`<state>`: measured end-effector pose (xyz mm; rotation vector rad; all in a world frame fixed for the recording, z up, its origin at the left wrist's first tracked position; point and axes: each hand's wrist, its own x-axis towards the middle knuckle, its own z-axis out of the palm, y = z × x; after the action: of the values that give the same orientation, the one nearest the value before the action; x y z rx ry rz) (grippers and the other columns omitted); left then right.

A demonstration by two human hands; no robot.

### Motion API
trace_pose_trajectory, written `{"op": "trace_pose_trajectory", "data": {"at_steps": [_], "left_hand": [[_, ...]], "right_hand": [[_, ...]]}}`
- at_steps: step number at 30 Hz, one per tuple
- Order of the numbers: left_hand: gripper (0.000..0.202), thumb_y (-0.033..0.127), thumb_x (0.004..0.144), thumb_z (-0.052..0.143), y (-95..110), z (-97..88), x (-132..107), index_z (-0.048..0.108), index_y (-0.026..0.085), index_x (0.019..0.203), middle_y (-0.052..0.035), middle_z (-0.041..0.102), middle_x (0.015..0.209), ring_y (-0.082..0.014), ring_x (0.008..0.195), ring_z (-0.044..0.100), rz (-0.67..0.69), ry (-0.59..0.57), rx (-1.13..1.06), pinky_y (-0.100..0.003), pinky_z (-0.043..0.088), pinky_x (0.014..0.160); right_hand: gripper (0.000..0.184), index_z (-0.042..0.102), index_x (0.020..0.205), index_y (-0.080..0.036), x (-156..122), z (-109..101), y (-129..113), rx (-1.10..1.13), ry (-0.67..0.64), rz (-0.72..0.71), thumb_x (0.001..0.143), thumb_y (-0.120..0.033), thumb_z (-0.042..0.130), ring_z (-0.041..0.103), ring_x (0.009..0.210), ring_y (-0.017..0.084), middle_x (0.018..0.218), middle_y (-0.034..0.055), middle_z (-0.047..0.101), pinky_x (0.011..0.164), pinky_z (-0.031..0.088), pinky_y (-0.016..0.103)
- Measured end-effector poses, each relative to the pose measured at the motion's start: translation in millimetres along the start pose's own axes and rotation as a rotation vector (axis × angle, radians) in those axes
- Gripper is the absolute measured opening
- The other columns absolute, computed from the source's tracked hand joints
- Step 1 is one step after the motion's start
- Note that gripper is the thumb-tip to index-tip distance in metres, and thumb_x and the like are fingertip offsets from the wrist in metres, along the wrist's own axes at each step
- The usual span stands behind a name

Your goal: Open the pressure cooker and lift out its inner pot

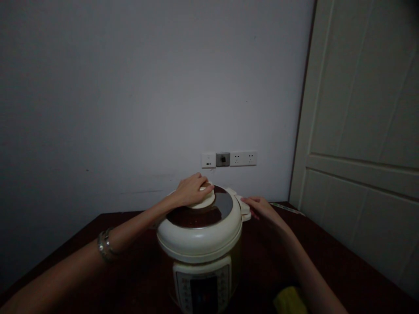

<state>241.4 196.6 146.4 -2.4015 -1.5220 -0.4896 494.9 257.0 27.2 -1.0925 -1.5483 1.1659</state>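
An electric pressure cooker with a cream rim and a dark, glossy lid top stands on the table, its control panel facing me. On top of the lid, my left hand is closed round the cream lid handle. My right hand is at the cooker's right side, its fingers pinching the cream side handle. The lid sits down on the body. Part of the lid handle is hidden under my left hand, and the right fingertips are partly out of sight.
Behind the cooker is a pale wall with a row of sockets and a grey switch plate. A panelled door is at the right. The dark red table carries a patterned strip and a yellow-green object.
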Motion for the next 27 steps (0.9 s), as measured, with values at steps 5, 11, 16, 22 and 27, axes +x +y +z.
{"op": "trace_pose_trajectory", "data": {"at_steps": [5,11,16,22,27], "left_hand": [[0.038,0.048,0.089,0.037,-7.7,1.6,1.1,0.060,0.018,0.093,-0.0073,0.060,0.095,-0.0194,0.085,0.056,0.070,-0.001,-0.065,-0.032,0.041,0.076],[0.038,0.048,0.089,0.038,-12.7,1.5,2.6,0.060,0.018,0.094,-0.0071,0.059,0.094,-0.0184,0.084,0.055,0.125,-0.015,-0.110,-0.031,0.041,0.075],[0.033,0.044,0.087,0.043,-13.8,-1.2,4.4,0.062,0.017,0.093,-0.0067,0.059,0.092,-0.0176,0.083,0.055,0.151,-0.038,-0.175,-0.031,0.041,0.075],[0.030,0.040,0.084,0.045,-15.3,-6.3,5.2,0.062,0.017,0.091,-0.0059,0.059,0.091,-0.0165,0.081,0.054,0.206,-0.068,-0.263,-0.031,0.041,0.075],[0.027,0.038,0.083,0.047,-17.4,-5.7,6.6,0.062,0.018,0.091,-0.0054,0.059,0.090,-0.0157,0.080,0.054,0.235,-0.063,-0.286,-0.030,0.042,0.075]], "right_hand": [[0.045,0.048,0.053,-0.018,-0.4,-1.5,0.0,0.000,-0.020,0.005,0.068,-0.058,0.062,0.033,0.032,0.005,0.039,-0.0073,0.041,0.032,0.024,0.019],[0.048,0.052,0.063,-0.016,-4.7,-12.3,0.3,0.054,-0.151,-0.021,0.072,-0.062,0.060,0.041,0.038,0.005,0.047,-0.0051,0.048,0.035,0.033,0.017],[0.040,0.055,0.071,-0.015,-15.6,-25.9,-6.6,0.083,-0.317,-0.009,0.072,-0.054,0.067,0.049,0.049,0.007,0.059,-0.0030,0.053,0.043,0.045,0.018],[0.035,0.057,0.079,-0.015,-22.9,-35.7,-13.3,0.117,-0.421,-0.011,0.072,-0.046,0.071,0.055,0.061,0.010,0.068,-0.0006,0.056,0.050,0.053,0.021],[0.034,0.058,0.080,-0.014,-22.7,-37.3,-12.1,0.133,-0.441,-0.012,0.071,-0.043,0.072,0.055,0.063,0.010,0.069,-0.0005,0.056,0.054,0.054,0.023]]}}
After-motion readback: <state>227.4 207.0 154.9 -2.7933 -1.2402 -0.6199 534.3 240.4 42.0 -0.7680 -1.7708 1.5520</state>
